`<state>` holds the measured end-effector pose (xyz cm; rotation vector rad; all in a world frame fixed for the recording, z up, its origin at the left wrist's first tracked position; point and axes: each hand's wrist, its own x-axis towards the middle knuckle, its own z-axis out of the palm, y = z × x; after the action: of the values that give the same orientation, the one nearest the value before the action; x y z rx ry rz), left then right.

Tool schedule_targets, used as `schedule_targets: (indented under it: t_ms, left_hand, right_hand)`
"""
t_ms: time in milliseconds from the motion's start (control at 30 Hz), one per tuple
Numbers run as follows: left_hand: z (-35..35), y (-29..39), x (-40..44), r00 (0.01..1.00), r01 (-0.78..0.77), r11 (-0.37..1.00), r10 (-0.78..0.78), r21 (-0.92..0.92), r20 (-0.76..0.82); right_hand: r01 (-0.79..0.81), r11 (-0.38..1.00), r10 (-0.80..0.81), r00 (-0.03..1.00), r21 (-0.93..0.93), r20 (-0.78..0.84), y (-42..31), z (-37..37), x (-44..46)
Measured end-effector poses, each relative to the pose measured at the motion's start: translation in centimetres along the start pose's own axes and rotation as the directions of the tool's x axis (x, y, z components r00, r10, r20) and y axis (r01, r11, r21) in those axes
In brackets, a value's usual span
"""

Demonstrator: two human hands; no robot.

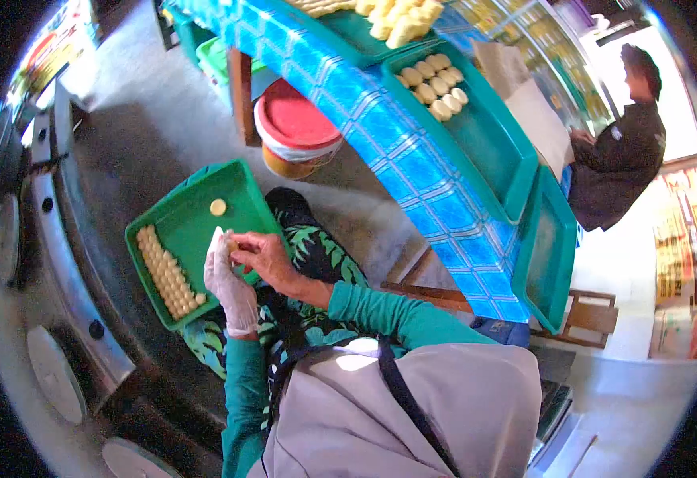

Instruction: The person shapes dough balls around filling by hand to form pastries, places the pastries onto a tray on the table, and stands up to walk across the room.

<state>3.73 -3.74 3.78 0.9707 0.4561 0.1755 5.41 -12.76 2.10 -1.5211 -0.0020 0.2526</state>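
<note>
My left hand (230, 288), in a thin white glove, is raised above a green tray (197, 182) with its fingers curled together. My bare right hand (270, 261) meets it, thumb and fingers pinched at the gloved fingertips. Whatever lies between the two hands is mostly hidden by the fingers. In the tray, small pale dough balls (166, 272) sit in packed rows along the left side. One round, flattened dough piece (217, 207) lies alone near the tray's far side.
A table with a blue checked cloth (380, 143) curves along the right, holding a green tray (496, 171) of pale oval dough pieces (436, 84). Beneath it stands a red-lidded bucket (296, 119). Another person (623, 143) stands beyond. Round lids (55, 374) line the left.
</note>
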Motion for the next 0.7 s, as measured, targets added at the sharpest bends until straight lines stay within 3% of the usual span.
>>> schedule_targets:
  t_ms: [133, 267, 333, 367, 533, 600, 700]
  left_hand:
    - [1.1, -0.2, -0.1, 0.999, -0.018, 0.999, 0.016, 0.049, 0.031]
    - [2.2, 0.4, -0.6, 1.0, -0.018, 0.997, 0.019, 0.079, -0.013]
    - [1.8, 0.2, -0.5, 1.0, -0.017, 0.991, 0.015, 0.135, 0.016]
    - [2.0, 0.1, -0.4, 1.0, -0.001, 0.992, -0.002, 0.124, 0.026]
    - [3.3, 1.1, -0.2, 0.992, 0.005, 0.996, -0.016, 0.092, 0.125]
    - [3.9, 1.6, 0.0, 0.987, 0.005, 0.997, -0.018, 0.08, 0.16]
    - [4.8, 2.3, -0.1, 0.964, 0.12, 0.99, -0.133, 0.067, 0.23]
  right_hand:
    - [-0.095, 0.983, 0.102, 0.994, 0.155, -0.042, -1.1, -1.2, 0.1]
    - [-0.026, 0.998, 0.03, 0.998, 0.058, -0.06, -1.1, -2.3, 0.6]
    - [0.008, 0.999, -0.002, 0.994, 0.05, -0.108, -1.4, -2.6, 0.5]
    - [-0.043, 0.996, 0.05, 0.993, 0.072, -0.103, -1.6, -2.8, 0.5]
    - [0.041, 0.999, -0.042, 0.998, -0.022, -0.043, -2.6, -4.7, 0.9]
    - [0.026, 0.993, -0.027, 1.0, 0.119, 0.008, -3.2, -5.3, 0.8]
    - [-0.048, 0.983, 0.046, 0.999, 0.174, 0.018, -3.8, -5.9, 0.6]
